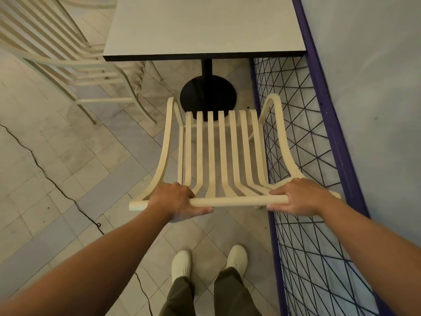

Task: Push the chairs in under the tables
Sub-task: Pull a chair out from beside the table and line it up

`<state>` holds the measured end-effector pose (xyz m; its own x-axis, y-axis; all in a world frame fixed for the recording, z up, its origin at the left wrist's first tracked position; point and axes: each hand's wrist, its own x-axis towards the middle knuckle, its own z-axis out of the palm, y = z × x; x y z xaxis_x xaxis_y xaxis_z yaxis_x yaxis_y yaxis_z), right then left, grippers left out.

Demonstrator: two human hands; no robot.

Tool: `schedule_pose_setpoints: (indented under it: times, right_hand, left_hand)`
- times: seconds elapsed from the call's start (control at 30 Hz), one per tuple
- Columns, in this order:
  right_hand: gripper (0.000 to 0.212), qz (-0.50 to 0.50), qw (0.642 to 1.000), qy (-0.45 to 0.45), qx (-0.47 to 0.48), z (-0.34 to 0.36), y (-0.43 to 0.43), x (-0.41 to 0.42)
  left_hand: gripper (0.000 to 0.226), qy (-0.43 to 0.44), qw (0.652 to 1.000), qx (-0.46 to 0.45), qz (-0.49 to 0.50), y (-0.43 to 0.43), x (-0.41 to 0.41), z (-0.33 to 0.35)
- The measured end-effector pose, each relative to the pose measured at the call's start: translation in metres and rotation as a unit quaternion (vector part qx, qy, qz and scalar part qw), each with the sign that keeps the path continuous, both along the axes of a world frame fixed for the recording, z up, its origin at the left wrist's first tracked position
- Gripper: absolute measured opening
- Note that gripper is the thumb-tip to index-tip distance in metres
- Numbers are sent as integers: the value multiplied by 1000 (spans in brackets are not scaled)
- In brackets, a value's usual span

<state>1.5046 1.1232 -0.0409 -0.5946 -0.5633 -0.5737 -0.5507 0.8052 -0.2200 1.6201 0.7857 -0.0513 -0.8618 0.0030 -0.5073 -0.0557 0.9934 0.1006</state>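
Head view. Item: cream slatted chair (pixel 218 153), seat facing the table (pixel 200 28), front edge near the black pedestal base (pixel 208 94) and not yet under the tabletop. Held by its top rail (pixel 227 201). Left hand (pixel 175 201) closed around the rail toward its left end; right hand (pixel 296 197) closed around the rail toward its right end, fingers over the top and thumb beneath.

Adjacent: purple-framed wire mesh partition (pixel 296 137) just beside the chair's right arm; a second cream chair (pixel 68 60) to the left, near the table's corner; a dark cable (pixel 45 174) across the tiled floor (pixel 109 156), left of the person's white shoes (pixel 209 261).

Risks, as judged:
- Right arm or leg of the chair likely to scrape or snag the mesh if the push drifts right.
- Front legs may strike the pedestal base if driven straight in too far.
- Uneven force between hands would skew the chair.
- Cable is a trip hazard if the person steps left.
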Motion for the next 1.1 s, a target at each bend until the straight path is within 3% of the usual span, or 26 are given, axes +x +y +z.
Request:
schedule_pose_setpoints:
  times: [0.17, 0.3, 0.53, 0.67, 1.1]
  right_hand:
    - [63, -3, 1000, 10, 4, 11, -9, -34]
    - [55, -30, 999, 31, -5, 13, -11, -50]
    - [41, -26, 999, 33, 29, 10, -6, -51]
    - [60, -43, 996, 44, 57, 10, -12, -46]
    - [52, -32, 995, 70, 60, 8, -15, -74]
  left_hand:
    - [101, -7, 1000, -4, 16, -4, -39, 8]
    - [114, -20, 1000, -12, 20, -5, -62, 12]
    - [38, -17, 999, -40, 6, 0, -57, 14]
    - [37, -20, 997, -64, 28, 6, -54, 16]
    - [33, 7, 996, -70, 60, 11, -77, 16]
